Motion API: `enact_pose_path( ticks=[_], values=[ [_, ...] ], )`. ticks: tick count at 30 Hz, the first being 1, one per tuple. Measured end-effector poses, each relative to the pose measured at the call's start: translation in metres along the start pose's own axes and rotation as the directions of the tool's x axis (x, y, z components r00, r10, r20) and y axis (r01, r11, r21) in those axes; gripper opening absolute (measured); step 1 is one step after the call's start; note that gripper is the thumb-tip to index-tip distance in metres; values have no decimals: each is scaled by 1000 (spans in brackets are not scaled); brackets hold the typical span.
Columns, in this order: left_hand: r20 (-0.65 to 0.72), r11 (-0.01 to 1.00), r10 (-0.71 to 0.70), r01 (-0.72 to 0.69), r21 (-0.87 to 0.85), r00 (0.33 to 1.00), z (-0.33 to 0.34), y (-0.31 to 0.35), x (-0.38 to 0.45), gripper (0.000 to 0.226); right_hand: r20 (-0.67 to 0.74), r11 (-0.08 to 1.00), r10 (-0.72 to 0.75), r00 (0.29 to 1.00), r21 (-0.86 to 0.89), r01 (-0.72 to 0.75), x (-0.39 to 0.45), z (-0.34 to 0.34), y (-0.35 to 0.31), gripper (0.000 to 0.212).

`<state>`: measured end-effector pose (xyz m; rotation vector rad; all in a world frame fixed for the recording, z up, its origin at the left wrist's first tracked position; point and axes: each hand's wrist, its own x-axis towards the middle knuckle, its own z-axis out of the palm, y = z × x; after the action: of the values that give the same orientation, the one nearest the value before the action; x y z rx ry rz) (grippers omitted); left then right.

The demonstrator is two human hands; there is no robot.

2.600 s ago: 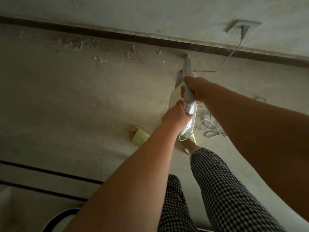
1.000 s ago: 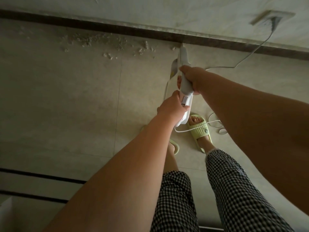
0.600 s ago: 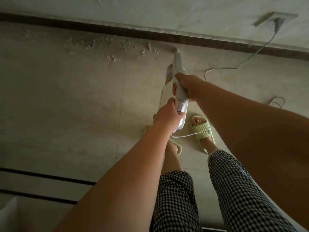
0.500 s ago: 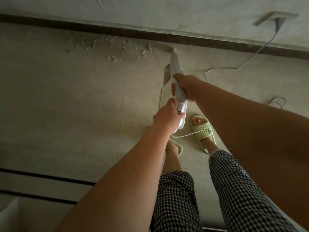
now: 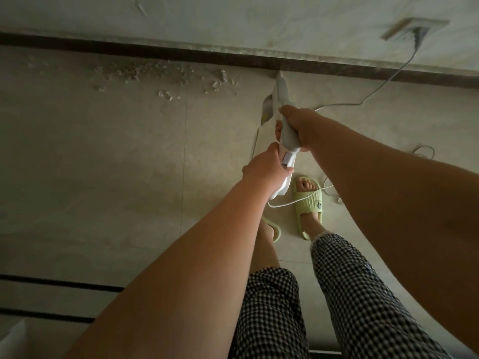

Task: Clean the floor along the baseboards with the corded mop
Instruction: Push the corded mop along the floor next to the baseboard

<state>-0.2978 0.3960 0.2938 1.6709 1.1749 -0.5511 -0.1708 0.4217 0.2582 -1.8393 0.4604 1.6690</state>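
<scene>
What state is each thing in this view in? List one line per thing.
Corded mop: held, front end at the baseboard.
Left hand: grips the mop's rear.
Right hand: grips the mop's handle.
Plug: in the wall socket.
Cord: slack, trailing on the floor.
Debris: scattered by the baseboard, unswept.

below me is a pale tiled floor (image 5: 108,156) in dim light, with thin grout lines. a dark baseboard (image 5: 160,51) runs along a light wall (image 5: 259,19) ahead of me. crumbly debris (image 5: 160,76) lies scattered on the floor just beside the baseboard. a wall socket (image 5: 414,29) sits on the wall at upper right. two dark stripes (image 5: 51,299) cross the floor at lower left.
</scene>
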Motion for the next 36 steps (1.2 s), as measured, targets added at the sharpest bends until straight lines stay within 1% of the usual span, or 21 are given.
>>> enact_pose_path(
  ticks=[3, 7, 14, 19, 23, 28, 33, 36],
  values=[
    [35, 999, 27, -28, 24, 999, 6, 11, 4, 42, -24, 998, -8, 1000, 55, 9, 7, -18, 2, 21],
    [49, 999, 37, -39, 29, 998, 14, 21, 5, 42, -31, 997, -12, 999, 72, 14, 10, -33, 3, 22],
    [75, 999, -52, 51, 14, 996, 14, 9, -10, 41, -43, 999, 25, 999, 49, -22, 2, -19, 18, 22],
    [56, 993, -113, 114, -10, 992, 17, -1, -29, 44, 6, 996, 66, 998, 62, -66, -4, -4, 32, 22],
    [33, 982, -160, 163, -101, 987, 22, 4, -42, 46, 49, 997, 81, 995, -2, -81, -8, -2, 35, 19],
    [-24, 971, -189, 183, -154, 982, 30, 25, -45, 49, 95, 984, 101, 990, -155, -86, -13, -7, 21, 24],
    [-20, 966, -184, 177, -189, 983, 33, 24, -39, 47, 92, 976, 84, 992, -206, -64, -9, -6, 19, 25],
    [-28, 971, -172, 165, -171, 985, 29, 10, -35, 48, 86, 981, 70, 994, -186, -53, -5, 4, 23, 25]
  ],
)
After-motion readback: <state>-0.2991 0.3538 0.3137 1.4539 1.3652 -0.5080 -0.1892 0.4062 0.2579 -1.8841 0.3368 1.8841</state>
